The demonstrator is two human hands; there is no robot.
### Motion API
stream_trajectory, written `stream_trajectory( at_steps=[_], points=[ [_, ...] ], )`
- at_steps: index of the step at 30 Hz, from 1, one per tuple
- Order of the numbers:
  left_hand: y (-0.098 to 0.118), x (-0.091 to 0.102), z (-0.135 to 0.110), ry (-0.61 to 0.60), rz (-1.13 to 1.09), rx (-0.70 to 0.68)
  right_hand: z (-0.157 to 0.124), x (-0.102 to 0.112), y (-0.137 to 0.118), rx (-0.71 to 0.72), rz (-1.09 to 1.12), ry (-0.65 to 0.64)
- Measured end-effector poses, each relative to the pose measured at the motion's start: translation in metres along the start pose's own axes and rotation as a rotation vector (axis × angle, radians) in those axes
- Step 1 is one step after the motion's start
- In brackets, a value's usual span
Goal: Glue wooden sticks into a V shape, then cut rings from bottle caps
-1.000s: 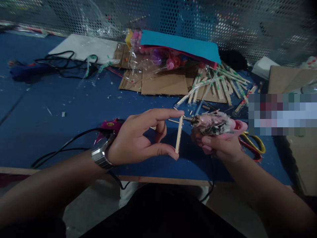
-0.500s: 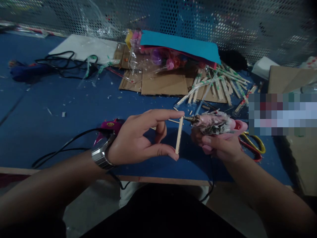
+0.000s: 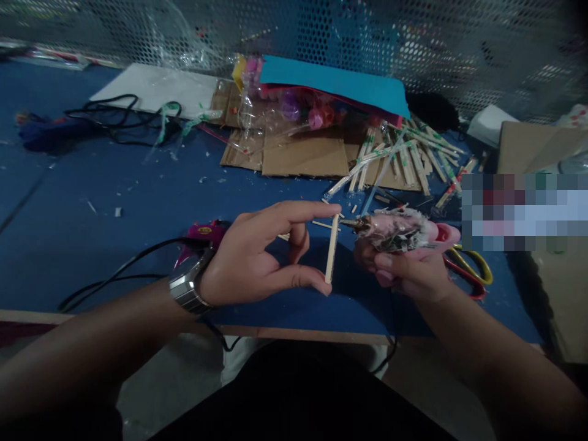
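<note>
My left hand pinches a short wooden stick upright, forefinger on its top end and thumb on its bottom end. My right hand grips a pink glue gun crusted with dried glue. The gun's nozzle points left and its tip sits just right of the stick's upper end, almost touching it. Both hands hover over the blue table near its front edge. A metal watch is on my left wrist.
A second, magenta glue gun with a black cable lies behind my left wrist. Scissors with red and yellow handles lie to the right. Wrapped chopsticks, cardboard pieces, blue paper and clear plastic clutter the back. A cardboard box stands far right.
Almost nothing has moved. The glue gun's nozzle has shifted very slightly at the stick's upper end; my left hand holds the stick in the same place.
</note>
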State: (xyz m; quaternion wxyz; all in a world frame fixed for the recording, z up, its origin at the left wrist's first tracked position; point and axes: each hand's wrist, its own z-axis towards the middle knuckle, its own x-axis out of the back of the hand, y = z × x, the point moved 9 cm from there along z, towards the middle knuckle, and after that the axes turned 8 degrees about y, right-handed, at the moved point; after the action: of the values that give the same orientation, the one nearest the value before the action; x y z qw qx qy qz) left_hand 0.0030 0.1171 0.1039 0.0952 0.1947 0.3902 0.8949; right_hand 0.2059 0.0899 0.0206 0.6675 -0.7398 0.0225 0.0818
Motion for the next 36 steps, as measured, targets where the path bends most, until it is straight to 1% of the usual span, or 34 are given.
stream_trajectory(
  at_steps=[4, 8, 12, 17, 20, 25, 32, 36],
  points=[
    [-0.001, 0.0, 0.001, 0.006, -0.013, 0.013, -0.001, 0.0, 0.002, -0.022, -0.014, -0.011],
    [0.0, 0.0, 0.001, 0.019, -0.024, 0.001, -0.001, 0.0, 0.002, -0.01, -0.023, -0.033],
    [-0.002, 0.002, 0.001, 0.04, -0.031, 0.016, -0.001, 0.001, -0.001, 0.02, -0.051, -0.017],
    [-0.003, 0.003, 0.001, 0.049, -0.031, 0.019, -0.002, -0.001, -0.001, -0.033, -0.06, -0.019],
    [-0.005, 0.003, 0.0, 0.05, -0.027, 0.049, -0.003, -0.004, -0.003, -0.039, -0.066, -0.035],
    [-0.007, 0.003, -0.001, 0.05, -0.036, 0.073, -0.005, -0.01, -0.006, -0.025, -0.059, -0.083],
    [-0.01, 0.004, -0.002, 0.055, -0.033, 0.087, -0.005, -0.012, -0.009, 0.019, -0.025, -0.121],
    [-0.009, 0.005, -0.002, 0.071, -0.065, 0.06, -0.005, -0.017, -0.011, 0.061, -0.012, -0.197]
  ],
)
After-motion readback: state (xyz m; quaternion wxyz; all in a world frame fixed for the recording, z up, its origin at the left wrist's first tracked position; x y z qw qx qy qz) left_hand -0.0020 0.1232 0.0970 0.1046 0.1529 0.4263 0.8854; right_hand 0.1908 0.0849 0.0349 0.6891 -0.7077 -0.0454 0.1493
